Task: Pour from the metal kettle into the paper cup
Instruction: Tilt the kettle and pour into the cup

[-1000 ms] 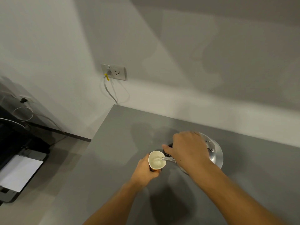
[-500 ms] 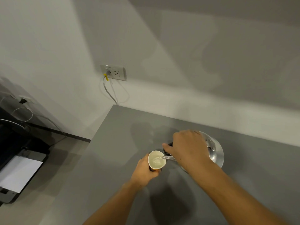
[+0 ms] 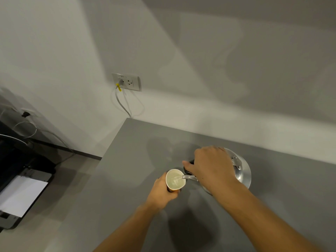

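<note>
The right hand [image 3: 212, 166] is clenched over the dark handle of the metal kettle [image 3: 241, 174], tipping it so the spout [image 3: 189, 177] reaches just over the rim of the paper cup [image 3: 175, 180]; the left hand [image 3: 163, 191] is wrapped around the cup's side, holding it above the grey bench [image 3: 127, 170] rather than resting it there, as far as the shadow below suggests. Liquid already lies in the cup and looks fairly high, though the exact level is hard to judge from above.

The main risk, as I judge it, is overfilling; a stream kept up too long would run over the rim and onto the fingers gripping the cup. If the contents are hot, the thin paper wall could make the left hand flinch or squeeze, buckling the cup; a spout drifting off the rim would send the stream onto the bench; a sudden steeper tilt could surge and splash.
</note>
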{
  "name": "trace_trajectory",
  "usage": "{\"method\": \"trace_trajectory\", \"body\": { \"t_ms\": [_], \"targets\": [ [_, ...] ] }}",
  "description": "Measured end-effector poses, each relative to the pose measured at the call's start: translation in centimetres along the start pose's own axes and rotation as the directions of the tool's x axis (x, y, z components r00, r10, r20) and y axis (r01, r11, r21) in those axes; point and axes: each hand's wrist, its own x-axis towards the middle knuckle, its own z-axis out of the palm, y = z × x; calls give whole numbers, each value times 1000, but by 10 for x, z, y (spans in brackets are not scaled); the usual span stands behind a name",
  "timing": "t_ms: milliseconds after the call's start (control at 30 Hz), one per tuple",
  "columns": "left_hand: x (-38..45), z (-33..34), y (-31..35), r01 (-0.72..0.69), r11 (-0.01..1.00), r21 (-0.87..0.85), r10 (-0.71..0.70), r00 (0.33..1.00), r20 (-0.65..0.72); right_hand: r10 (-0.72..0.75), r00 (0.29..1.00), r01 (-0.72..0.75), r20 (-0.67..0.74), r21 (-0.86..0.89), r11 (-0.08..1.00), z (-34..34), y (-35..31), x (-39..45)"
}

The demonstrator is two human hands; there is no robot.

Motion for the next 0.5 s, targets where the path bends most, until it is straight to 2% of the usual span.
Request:
{"method": "trace_trajectory", "body": {
  "t_ms": [500],
  "targets": [
    [1, 1, -3, -6, 1000, 19, 6, 1000, 15, 6, 1000, -6, -3, 3, 1000, 0, 2, 1]
  ]
}}
